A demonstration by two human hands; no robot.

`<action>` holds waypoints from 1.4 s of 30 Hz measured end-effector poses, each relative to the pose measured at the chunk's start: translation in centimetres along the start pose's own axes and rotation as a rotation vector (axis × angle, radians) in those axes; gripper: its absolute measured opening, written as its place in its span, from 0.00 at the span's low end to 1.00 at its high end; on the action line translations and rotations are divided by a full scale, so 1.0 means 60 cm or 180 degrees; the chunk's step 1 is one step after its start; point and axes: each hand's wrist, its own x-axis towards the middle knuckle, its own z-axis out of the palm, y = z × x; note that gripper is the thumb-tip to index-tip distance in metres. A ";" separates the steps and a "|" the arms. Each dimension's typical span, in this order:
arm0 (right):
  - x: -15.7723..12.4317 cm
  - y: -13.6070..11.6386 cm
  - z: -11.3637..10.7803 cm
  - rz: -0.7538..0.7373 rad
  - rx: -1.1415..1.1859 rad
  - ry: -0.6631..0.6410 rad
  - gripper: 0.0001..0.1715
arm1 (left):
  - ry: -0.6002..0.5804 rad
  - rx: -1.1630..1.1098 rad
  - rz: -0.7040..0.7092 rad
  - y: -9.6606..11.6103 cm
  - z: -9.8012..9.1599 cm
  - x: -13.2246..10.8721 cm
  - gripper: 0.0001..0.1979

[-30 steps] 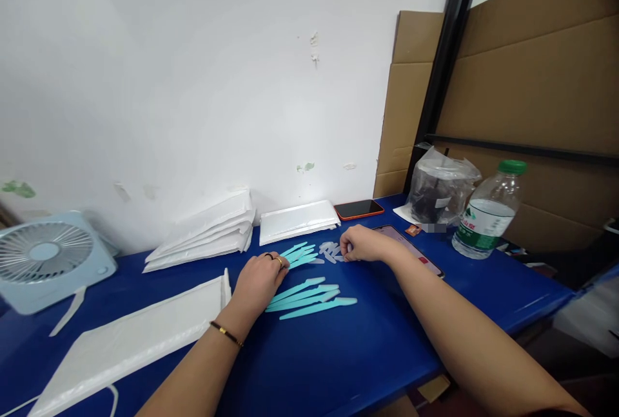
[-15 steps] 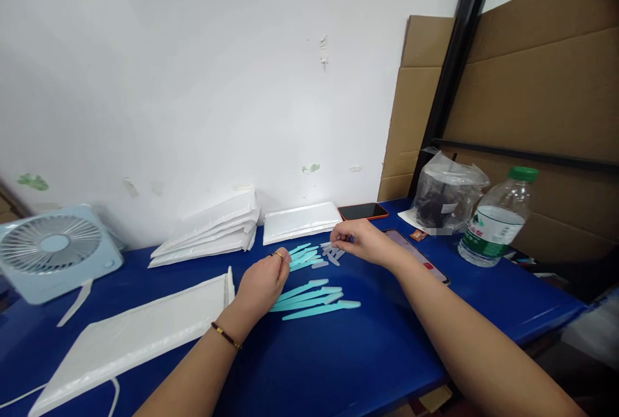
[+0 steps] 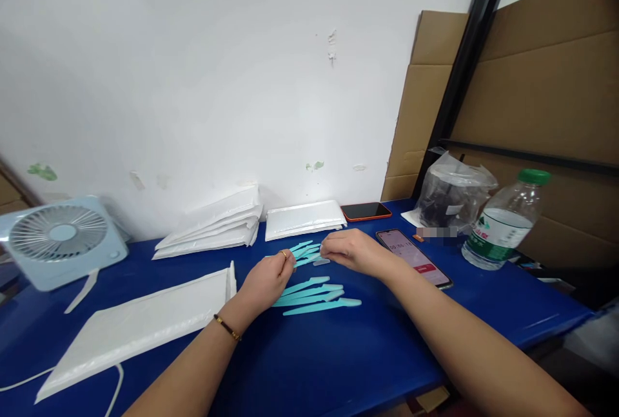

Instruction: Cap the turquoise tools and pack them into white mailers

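My left hand [image 3: 268, 280] is closed in a pinch on a turquoise eyebrow razor [image 3: 305, 259] that points right. My right hand [image 3: 358, 252] has its thumb and fingers pinched at the blade end of that razor, apparently on a small clear blade cap, mostly hidden by the fingertips. Behind the hands lies a group of turquoise razors [image 3: 302, 246]. A loose clear cap [image 3: 322, 261] rests just below the right fingertips. Nearer to me several capped-looking razors [image 3: 322, 306] are fanned out on the blue table [image 3: 338, 356].
White padded envelopes lie at the left front [image 3: 145, 323], in a stack [image 3: 213, 223] and by the wall [image 3: 304, 218]. A fan [image 3: 62, 236] stands far left. To the right are a lit phone [image 3: 416, 259], a dark phone [image 3: 366, 211], a bagged cup [image 3: 449, 194] and a water bottle [image 3: 503, 227].
My right hand has moved left from the pile of clear caps to the razor in my left hand. The left hand has barely moved. The view has shifted slightly.
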 end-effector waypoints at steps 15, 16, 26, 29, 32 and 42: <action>-0.010 0.072 0.029 0.1836 -0.0212 -0.0271 0.08 | 0.0224 0.0720 0.0255 -0.001 0.009 0.000 0.10; -0.009 0.072 0.033 0.1909 -0.0155 -0.0306 0.08 | 0.0253 0.0809 0.0182 -0.006 0.010 0.003 0.10; -0.018 0.075 0.004 0.2041 0.0524 -0.0694 0.07 | 0.0048 0.0715 -0.0243 -0.023 0.007 0.009 0.07; -0.021 0.066 -0.010 0.1699 0.0687 -0.0659 0.10 | 0.0116 0.0668 -0.0119 -0.025 0.006 0.009 0.08; -0.017 0.053 -0.009 0.1174 0.0919 -0.0975 0.13 | 0.0077 0.0656 -0.0018 -0.026 0.006 0.011 0.08; 0.000 0.032 0.019 0.0879 0.1423 -0.0792 0.15 | -0.0035 0.0704 -0.0377 -0.036 -0.008 0.005 0.07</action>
